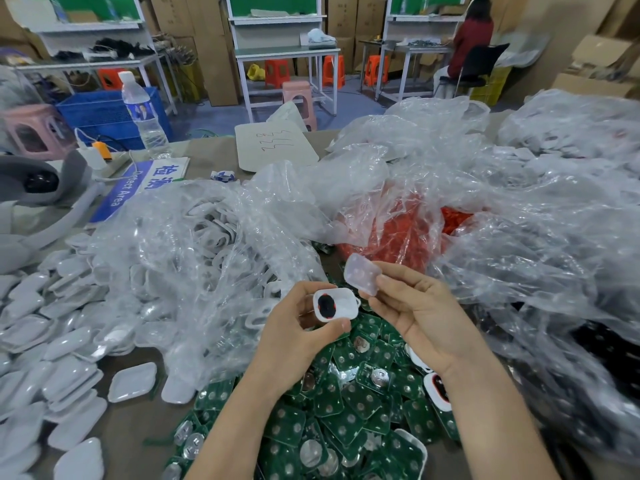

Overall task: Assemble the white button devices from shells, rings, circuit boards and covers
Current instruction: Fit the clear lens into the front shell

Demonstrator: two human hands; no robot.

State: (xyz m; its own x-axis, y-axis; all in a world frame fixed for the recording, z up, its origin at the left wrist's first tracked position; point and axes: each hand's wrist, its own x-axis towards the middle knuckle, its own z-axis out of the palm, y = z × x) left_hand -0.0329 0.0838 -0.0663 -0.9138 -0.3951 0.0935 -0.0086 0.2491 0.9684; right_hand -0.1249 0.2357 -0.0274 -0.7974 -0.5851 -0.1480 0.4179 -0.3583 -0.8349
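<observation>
Brown worktable (135, 424) in a workshop, crowded with loose parts and crinkled clear bags. Beyond it, toward 12 o'clock, white benches with green backboards, orange stools and cardboard cartons. At 1 o'clock, a seated person in red (472, 36), facing away.

Near centre, both hands raised over the parts. Left hand (294, 334) gripping a white shell (341, 299): thumb against its near edge, fingers curled behind, open side up, with a black disc edged in red inside. Right hand (415, 310) pinching a translucent piece (363, 274) between thumb and fingertips. Piece tilted, at 1 o'clock of the shell, close to it but apart.

Beneath the hands, at 6 o'clock, a heap of green circuit boards (349, 414), several with round silver contacts. Among them, at 4 o'clock, another shell (438, 389) with a black-and-red inside.

From 9 to 7 o'clock, stacks of white covers (69, 341). At 10 o'clock of the hands, a clear bag of white frames (214, 230). At 12 o'clock, a bag of red parts (401, 230).

Farther off, toward 11 o'clock, a water bottle (142, 112), a blue sign (138, 181) reading "Detect Area", and a white card (273, 147) with handwritten marks.
</observation>
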